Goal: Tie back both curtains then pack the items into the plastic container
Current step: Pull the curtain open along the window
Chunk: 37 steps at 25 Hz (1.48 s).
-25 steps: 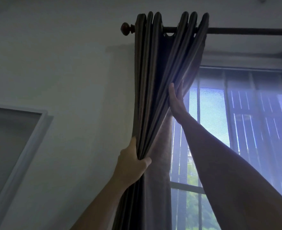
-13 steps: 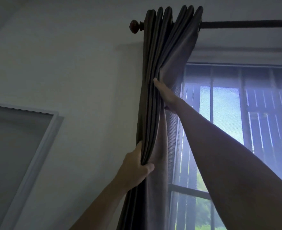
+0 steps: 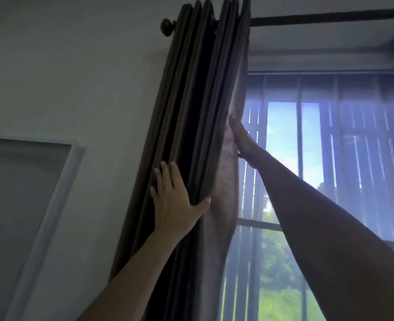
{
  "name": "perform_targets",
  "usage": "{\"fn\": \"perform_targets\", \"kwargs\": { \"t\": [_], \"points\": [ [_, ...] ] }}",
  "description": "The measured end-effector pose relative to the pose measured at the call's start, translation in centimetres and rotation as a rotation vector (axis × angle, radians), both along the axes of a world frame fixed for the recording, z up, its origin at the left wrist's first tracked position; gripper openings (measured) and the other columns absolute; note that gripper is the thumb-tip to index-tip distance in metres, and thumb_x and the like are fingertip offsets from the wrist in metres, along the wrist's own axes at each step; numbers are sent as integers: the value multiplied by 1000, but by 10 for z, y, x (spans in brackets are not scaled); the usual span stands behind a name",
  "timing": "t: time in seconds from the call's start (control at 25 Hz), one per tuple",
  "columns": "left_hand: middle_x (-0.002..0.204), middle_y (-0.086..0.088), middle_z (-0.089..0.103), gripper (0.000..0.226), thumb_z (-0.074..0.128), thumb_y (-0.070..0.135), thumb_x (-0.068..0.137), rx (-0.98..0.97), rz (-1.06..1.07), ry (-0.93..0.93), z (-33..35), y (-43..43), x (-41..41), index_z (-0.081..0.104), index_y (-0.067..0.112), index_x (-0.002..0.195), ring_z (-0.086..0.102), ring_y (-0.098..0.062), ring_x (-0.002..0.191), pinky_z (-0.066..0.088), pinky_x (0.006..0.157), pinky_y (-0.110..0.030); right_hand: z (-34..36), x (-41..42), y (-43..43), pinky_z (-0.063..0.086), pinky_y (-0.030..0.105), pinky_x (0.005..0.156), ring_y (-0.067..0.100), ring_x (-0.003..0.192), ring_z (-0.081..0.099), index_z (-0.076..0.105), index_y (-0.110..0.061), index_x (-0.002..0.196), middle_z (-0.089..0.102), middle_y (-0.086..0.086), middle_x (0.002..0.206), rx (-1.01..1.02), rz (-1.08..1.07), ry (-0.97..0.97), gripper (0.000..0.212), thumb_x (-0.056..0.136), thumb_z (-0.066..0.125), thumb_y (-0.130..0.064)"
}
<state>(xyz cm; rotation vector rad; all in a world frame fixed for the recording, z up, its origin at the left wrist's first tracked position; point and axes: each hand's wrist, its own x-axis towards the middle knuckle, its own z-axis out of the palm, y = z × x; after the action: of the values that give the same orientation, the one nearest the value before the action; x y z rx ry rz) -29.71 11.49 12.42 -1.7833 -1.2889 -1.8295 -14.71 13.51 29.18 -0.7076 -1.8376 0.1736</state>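
Observation:
A dark brown curtain point(image 3: 198, 93) hangs in tight folds from a dark rod point(image 3: 318, 18) at the window's left side. My left hand point(image 3: 175, 200) lies flat on the folds at mid height, fingers spread upward and thumb hooked around the curtain's front folds. My right hand point(image 3: 242, 137) is higher, its flat palm pressed against the curtain's right edge with straight fingers. The second curtain, the items and the plastic container are out of view.
A window point(image 3: 330, 158) with vertical bars and a sheer layer fills the right side, greenery beyond it. A white-framed panel point(image 3: 52, 205) is on the wall at left. The rod's round finial point(image 3: 167, 27) juts out left of the curtain.
My left hand has let go of the gathered folds and now rests flat and higher on them. My right hand still presses the curtain's right edge leftward; the folds hang tighter.

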Motion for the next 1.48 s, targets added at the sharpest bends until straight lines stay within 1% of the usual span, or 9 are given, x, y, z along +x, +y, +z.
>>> {"fn": "perform_targets", "kwargs": {
  "t": [0.12, 0.28, 0.4, 0.6, 0.76, 0.92, 1.04, 1.24, 1.48],
  "points": [
    [158, -6, -14, 103, 59, 50, 84, 52, -64, 52, 7, -27, 38, -9, 7, 148, -16, -21, 145, -1, 117, -43, -13, 41, -29, 8, 36, 117, 4, 144, 7, 8, -34, 149, 5, -18, 157, 100, -10, -35, 64, 93, 21, -63],
    [159, -7, -8, 74, 41, 35, 98, 82, -161, 34, 5, -57, 115, -4, 7, 149, -11, -20, 146, 1, 117, -39, -38, 126, -68, 6, 30, 119, 13, 145, 12, 16, -14, 149, 15, -1, 157, 230, -185, -27, 51, 103, 21, -35],
    [159, -10, -2, 62, 34, 25, 101, 54, -244, 9, -1, -72, 171, 2, 5, 149, -5, -22, 147, 3, 117, -36, -71, 195, -94, 15, 23, 113, 18, 140, 29, 28, -13, 146, 30, 5, 153, 238, -345, -17, 54, 100, 30, -41],
    [158, -11, 5, 57, 34, 20, 101, 15, -374, 42, -27, -90, 270, 8, 4, 149, 0, -24, 147, 6, 116, -31, -180, 299, -142, 30, 34, 107, 26, 129, 43, 43, -11, 138, 49, 10, 139, 250, -719, -94, 54, 90, 57, -33],
    [159, -8, 5, 58, 35, 25, 101, -47, -500, 42, -43, -110, 352, 9, 7, 150, 1, -22, 147, 11, 117, -33, -252, 363, -182, 38, 40, 100, 23, 113, 56, 57, -16, 120, 63, 2, 118, 419, -1050, -104, 49, 80, 52, -45],
    [159, -6, 4, 61, 38, 28, 100, -56, -609, 130, -50, -128, 430, 8, 9, 150, 4, -20, 147, 14, 116, -31, -299, 426, -201, 36, 34, 100, 22, 110, 55, 56, -15, 119, 62, 1, 114, 317, -1154, -3, 47, 78, 59, -37],
    [159, 0, -2, 64, 37, 36, 99, -104, -716, 218, -51, -126, 486, 4, 17, 151, 4, -18, 147, 16, 117, -37, -333, 462, -203, 41, 37, 101, 22, 114, 53, 50, -13, 124, 57, 4, 122, 250, -1253, 51, 55, 78, 67, -36],
    [160, -1, -3, 80, 45, 53, 91, -31, -818, 232, -25, -105, 559, 2, 22, 150, 7, -23, 147, 27, 114, -50, -344, 500, -192, 35, 39, 110, 17, 134, 32, 27, -16, 142, 32, 2, 146, 89, -1212, 126, 88, 75, 63, -61],
    [159, -3, -9, 97, 50, 60, 85, 35, -829, 250, 23, -81, 622, -7, 17, 150, -7, -22, 146, 13, 116, -48, -307, 528, -158, -7, 38, 115, 23, 146, -2, 3, -22, 148, 1, 9, 158, 138, -1416, 89, 114, 64, 54, -79]
  ]
}}
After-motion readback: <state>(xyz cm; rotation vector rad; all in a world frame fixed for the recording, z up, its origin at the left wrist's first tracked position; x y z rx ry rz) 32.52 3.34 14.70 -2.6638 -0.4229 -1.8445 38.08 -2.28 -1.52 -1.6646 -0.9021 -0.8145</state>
